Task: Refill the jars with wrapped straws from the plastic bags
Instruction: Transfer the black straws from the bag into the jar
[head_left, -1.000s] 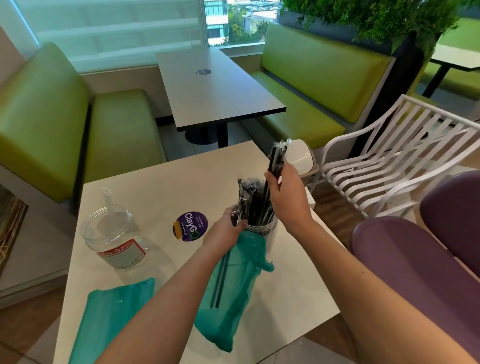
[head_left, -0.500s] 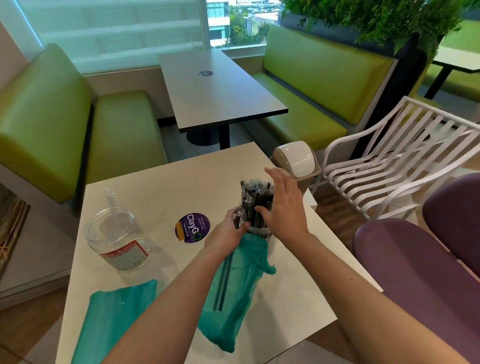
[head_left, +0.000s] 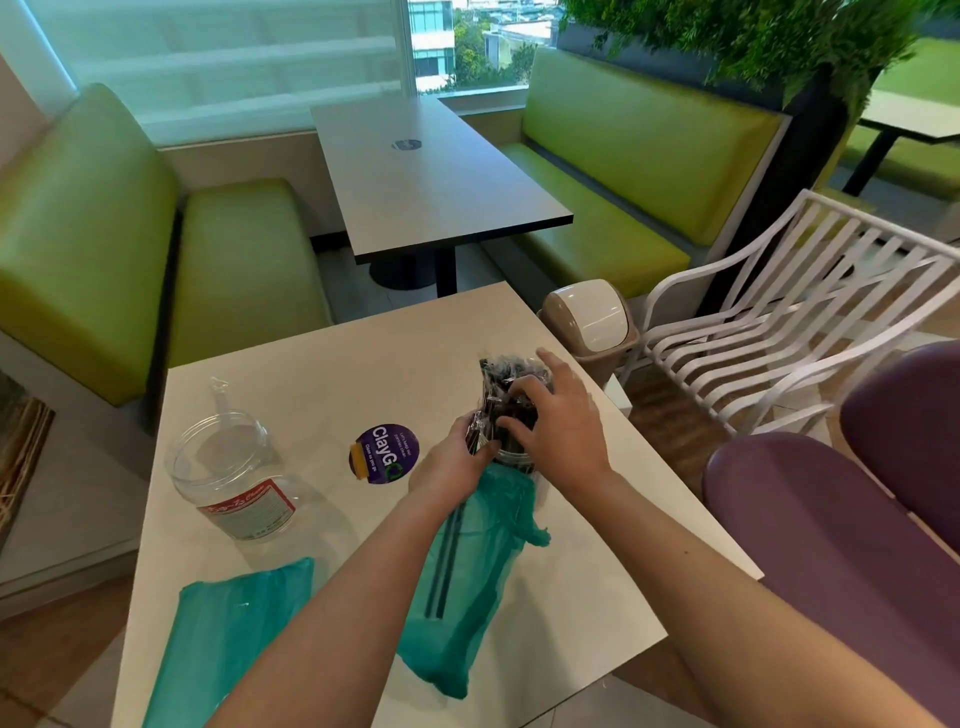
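A person's left hand (head_left: 452, 462) grips a jar (head_left: 511, 460) on the white table (head_left: 332, 364), likely steadying it, while the right hand (head_left: 558, 426), fingers loosely spread, presses wrapped black straws (head_left: 506, 382) down inside. A teal plastic bag (head_left: 457, 582) lying just below the jar shows a few straws through it, and an empty jar (head_left: 234, 483) stands well to the left

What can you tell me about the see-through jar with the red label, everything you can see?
The see-through jar looks like clear plastic, wide and round, with a ribbed open mouth and no lid on it. A red and white label wraps its lower part; the writing is too blurry to read. It lies tilted on the white table, near the left edge, mouth pointing away. It looks empty. Neither hand touches it, and it sits apart from the green bags.
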